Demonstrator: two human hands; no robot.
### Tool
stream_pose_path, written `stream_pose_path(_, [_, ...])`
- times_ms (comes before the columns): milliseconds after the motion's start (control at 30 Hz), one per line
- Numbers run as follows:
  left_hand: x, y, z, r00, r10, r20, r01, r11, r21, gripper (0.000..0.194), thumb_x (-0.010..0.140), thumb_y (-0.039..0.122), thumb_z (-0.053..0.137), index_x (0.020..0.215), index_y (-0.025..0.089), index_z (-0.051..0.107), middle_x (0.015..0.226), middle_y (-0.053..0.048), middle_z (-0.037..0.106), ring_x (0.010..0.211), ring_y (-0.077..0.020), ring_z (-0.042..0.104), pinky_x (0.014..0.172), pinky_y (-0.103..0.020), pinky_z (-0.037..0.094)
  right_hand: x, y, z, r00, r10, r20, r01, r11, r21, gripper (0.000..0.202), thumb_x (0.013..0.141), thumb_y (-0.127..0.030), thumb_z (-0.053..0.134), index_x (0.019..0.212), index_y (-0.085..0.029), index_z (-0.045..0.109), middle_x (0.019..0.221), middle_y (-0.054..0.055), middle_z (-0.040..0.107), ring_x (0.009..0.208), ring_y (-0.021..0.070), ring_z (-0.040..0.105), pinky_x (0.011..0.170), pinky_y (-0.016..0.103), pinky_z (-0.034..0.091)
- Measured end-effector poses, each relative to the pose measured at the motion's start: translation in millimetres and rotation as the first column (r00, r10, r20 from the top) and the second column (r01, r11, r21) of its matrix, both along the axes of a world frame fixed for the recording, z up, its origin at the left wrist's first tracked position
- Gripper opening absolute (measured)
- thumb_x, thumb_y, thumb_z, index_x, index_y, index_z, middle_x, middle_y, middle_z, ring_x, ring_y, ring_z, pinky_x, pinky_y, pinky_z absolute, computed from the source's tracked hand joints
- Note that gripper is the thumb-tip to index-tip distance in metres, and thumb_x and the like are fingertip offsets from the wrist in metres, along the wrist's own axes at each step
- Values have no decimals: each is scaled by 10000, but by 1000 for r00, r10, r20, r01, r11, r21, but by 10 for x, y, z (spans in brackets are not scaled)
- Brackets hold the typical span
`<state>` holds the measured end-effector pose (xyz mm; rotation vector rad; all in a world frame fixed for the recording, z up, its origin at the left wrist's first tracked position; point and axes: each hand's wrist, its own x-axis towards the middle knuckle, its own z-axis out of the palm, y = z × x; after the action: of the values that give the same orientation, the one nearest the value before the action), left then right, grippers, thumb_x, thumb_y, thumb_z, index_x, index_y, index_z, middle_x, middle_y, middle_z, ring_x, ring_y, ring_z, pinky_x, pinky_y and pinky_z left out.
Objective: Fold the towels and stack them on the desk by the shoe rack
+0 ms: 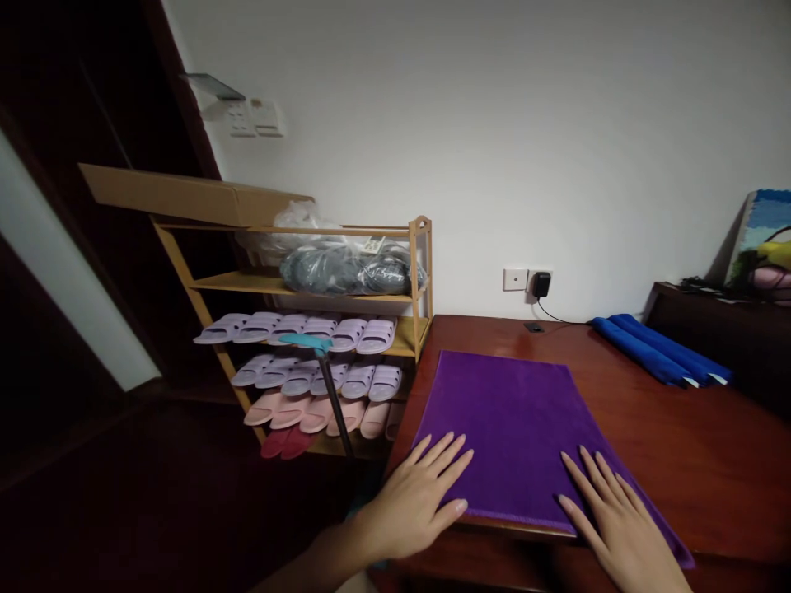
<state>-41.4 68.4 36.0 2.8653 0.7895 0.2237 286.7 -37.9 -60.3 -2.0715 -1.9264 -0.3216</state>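
A purple cloth (512,428) lies spread flat on the reddish-brown table (710,461), its near edge along the table's front edge and its near right corner drawn out to the right. My left hand (420,494) rests on the cloth's near left part, palm down with fingers spread. On the near right part lies my right hand (618,519), also palm down, fingers apart. Neither hand grips anything. Two rolled blue cloths (664,350) sit side by side at the table's back right, away from both hands.
Left of the table stands a wooden rack (415,288) with slippers (376,335), a plastic-wrapped bundle (352,268) and a cardboard box (185,193). A blue-topped pole (334,395) stands before it. A black plug (541,284) and its cable are behind the table.
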Motion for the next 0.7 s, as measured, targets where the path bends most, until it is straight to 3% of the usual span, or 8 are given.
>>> stream_pose_path(167, [36,96,-38,1000,13,-5,-13,1000,10,581,964,429,420,1492,325,202,1550,-16,204,1420,-246,196,1143,-480,213,35,130,187,999,22,-37,-24,997,-67,683,867,-656,368,1448,-299,340,1512,19,250,1404,256,223,1119,496,303])
stream_pose_path(267, [40,38,-43,999,30,11,-30,999,38,581,971,430,403,1496,335,173,1553,-9,196,1420,-245,196,1143,-487,217,-37,100,265,999,3,-51,-4,1000,-22,686,875,-645,358,1443,-261,368,1510,35,261,1394,251,258,1114,468,327])
stream_pose_path(400, [-13,-188,-79,997,40,59,-42,998,40,595,987,417,359,1504,353,71,1552,25,175,1410,-253,231,1133,-457,273,-226,-110,216,999,34,-1,-34,992,124,670,860,-621,420,1416,-248,427,1474,26,338,1352,277,352,1069,458,393])
stream_pose_path(500, [-67,-312,-109,997,57,45,-58,998,12,684,959,454,418,1499,362,8,1548,40,174,1406,-282,238,1120,-470,295,-322,-239,137,998,57,37,-63,976,209,555,859,-599,434,1279,-268,584,1341,23,517,1207,302,525,991,488,447])
stream_pose_path(600, [-111,-323,-113,996,78,46,-78,997,-5,708,948,467,436,1491,380,-10,1542,52,187,1404,-288,243,1120,-482,287,-331,-255,122,998,37,55,-50,965,258,515,859,-605,427,1112,-243,692,1205,42,621,1072,303,616,922,483,493])
stream_pose_path(700, [-126,-256,-104,996,80,48,-80,997,-5,656,960,469,409,1494,389,36,1540,53,201,1402,-275,252,1122,-471,287,-295,-173,183,997,29,75,-45,974,224,565,861,-624,416,1082,-192,705,1196,71,625,1067,288,622,904,444,522])
